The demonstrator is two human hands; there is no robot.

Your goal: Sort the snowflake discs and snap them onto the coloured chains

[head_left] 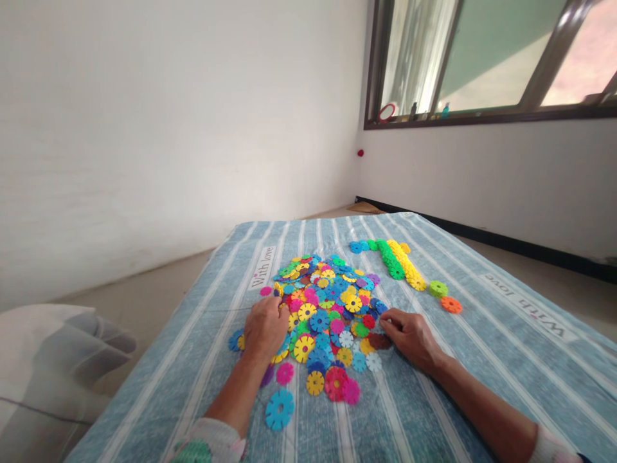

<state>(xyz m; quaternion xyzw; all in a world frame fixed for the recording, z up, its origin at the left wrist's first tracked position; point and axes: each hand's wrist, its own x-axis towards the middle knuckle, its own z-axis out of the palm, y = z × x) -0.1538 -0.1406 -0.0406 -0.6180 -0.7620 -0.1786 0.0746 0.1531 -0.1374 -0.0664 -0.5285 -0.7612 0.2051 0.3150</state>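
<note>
A heap of colourful notched plastic discs point(321, 321) lies on a blue striped cloth. At its left edge is my left hand point(267, 326), fingers curled down among the discs. A yellow disc point(278, 289) shows just beyond those fingertips; whether they grip it I cannot tell. My right hand point(409, 334) rests at the heap's right edge, thumb and fingertips pinched together beside a dark brown disc point(380, 341). What this pinch holds, if anything, is hidden. Larger loose discs, among them a blue disc point(279, 409), lie at the near side.
Beyond my right hand lie a green row of discs point(389, 259) and a yellow row of discs point(406, 265). Small groups of blue discs point(357, 246), lime discs point(438, 289) and orange discs point(452, 305) lie nearby. White sheer fabric point(58, 360) hangs at the left.
</note>
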